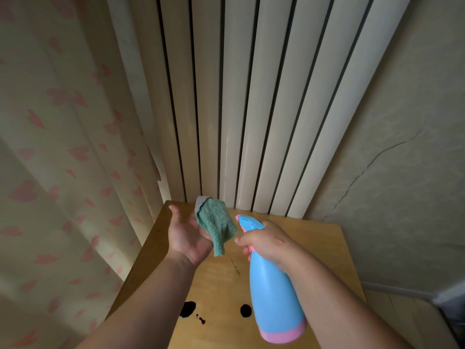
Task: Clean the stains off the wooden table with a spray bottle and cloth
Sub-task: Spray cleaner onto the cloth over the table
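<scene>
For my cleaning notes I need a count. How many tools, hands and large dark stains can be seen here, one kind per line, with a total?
Spray bottle: 1
Cloth: 1
Hands: 2, the left hand and the right hand
Large dark stains: 2
Total: 6

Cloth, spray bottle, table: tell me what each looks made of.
The cloth: soft fuzzy green pile, likely terry or microfibre, grey at one corner. The spray bottle: smooth, matte blue body with pink base, probably plastic. The table: light-brown top with faint grain and slight sheen, wood or veneer; cannot tell which.
</scene>
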A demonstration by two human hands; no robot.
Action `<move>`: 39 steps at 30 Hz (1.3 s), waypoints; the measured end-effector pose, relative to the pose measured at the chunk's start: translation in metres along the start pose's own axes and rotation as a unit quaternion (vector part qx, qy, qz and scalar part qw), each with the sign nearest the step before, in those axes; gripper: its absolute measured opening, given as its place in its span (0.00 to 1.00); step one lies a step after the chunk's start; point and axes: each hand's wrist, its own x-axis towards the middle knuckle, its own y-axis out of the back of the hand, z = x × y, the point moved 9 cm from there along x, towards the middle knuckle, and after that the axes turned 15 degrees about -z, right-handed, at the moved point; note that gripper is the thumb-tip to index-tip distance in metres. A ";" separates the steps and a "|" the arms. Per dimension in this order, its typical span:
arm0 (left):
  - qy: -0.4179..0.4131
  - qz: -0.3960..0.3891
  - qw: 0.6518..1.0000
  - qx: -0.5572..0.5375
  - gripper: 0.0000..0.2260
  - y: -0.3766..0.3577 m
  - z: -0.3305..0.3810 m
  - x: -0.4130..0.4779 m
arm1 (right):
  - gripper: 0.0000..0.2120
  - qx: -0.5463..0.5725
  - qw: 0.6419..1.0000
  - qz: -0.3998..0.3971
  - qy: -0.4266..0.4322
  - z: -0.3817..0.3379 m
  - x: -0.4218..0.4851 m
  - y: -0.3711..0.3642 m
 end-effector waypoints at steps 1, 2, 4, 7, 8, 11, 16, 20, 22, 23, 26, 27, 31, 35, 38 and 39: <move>-0.002 0.002 1.000 -0.003 0.44 0.001 0.001 0.000 | 0.25 0.013 1.000 -0.003 0.004 0.000 0.000 0.000; -0.004 0.006 1.000 -0.007 0.43 0.001 0.001 -0.001 | 0.25 0.027 0.999 -0.012 0.011 -0.001 0.001 0.000; -0.006 0.012 1.000 -0.008 0.43 0.003 0.001 -0.002 | 0.23 0.037 0.999 -0.029 0.019 -0.005 -0.002 -0.002; -0.013 0.021 1.000 -0.017 0.43 0.004 0.003 -0.003 | 0.24 0.025 0.999 -0.034 0.013 -0.004 -0.005 -0.002; -0.017 0.026 0.999 -0.020 0.43 0.004 0.005 -0.003 | 0.26 0.024 0.999 -0.037 0.008 -0.003 -0.006 -0.002; -0.035 0.040 0.998 -0.044 0.46 0.004 0.012 -0.002 | 0.26 0.043 0.998 -0.049 0.011 -0.003 -0.009 -0.002; -0.064 0.071 0.994 -0.061 0.47 0.006 0.022 0.000 | 0.25 0.023 0.997 -0.075 0.010 -0.004 -0.014 -0.007; -0.087 0.076 0.991 -0.067 0.46 0.003 0.029 0.001 | 0.29 0.044 0.997 -0.066 0.001 0.002 -0.010 -0.003; -0.089 0.074 0.991 -0.066 0.46 0.001 0.031 0.001 | 0.27 0.034 0.996 -0.083 0.011 -0.001 -0.012 -0.007; -0.089 0.072 0.991 -0.062 0.46 0.000 0.031 0.001 | 0.26 0.028 0.996 -0.087 0.010 -0.002 -0.014 -0.008; -0.085 0.072 0.993 -0.044 0.45 0.002 0.032 0.001 | 0.27 0.034 0.997 -0.065 -0.016 0.005 -0.013 -0.005; -0.083 0.068 0.993 -0.039 0.44 0.003 0.032 0.001 | 0.28 0.039 0.997 -0.061 -0.018 0.006 -0.012 -0.004; -0.045 0.038 0.998 -0.029 0.45 0.009 0.023 0.002 | 0.31 0.044 0.998 -0.046 -0.003 0.002 -0.006 -0.005; -0.008 0.045 0.999 0.001 0.44 0.012 0.007 -0.003 | 0.30 0.060 0.998 -0.026 -0.008 0.005 -0.002 -0.003; 0.008 0.038 0.999 0.018 0.44 0.018 -0.001 -0.004 | 0.28 0.065 0.997 -0.033 0.012 -0.002 -0.002 -0.006; 0.015 0.030 0.999 0.022 0.44 0.018 -0.002 -0.003 | 0.27 0.059 0.998 -0.033 0.009 -0.003 -0.003 -0.007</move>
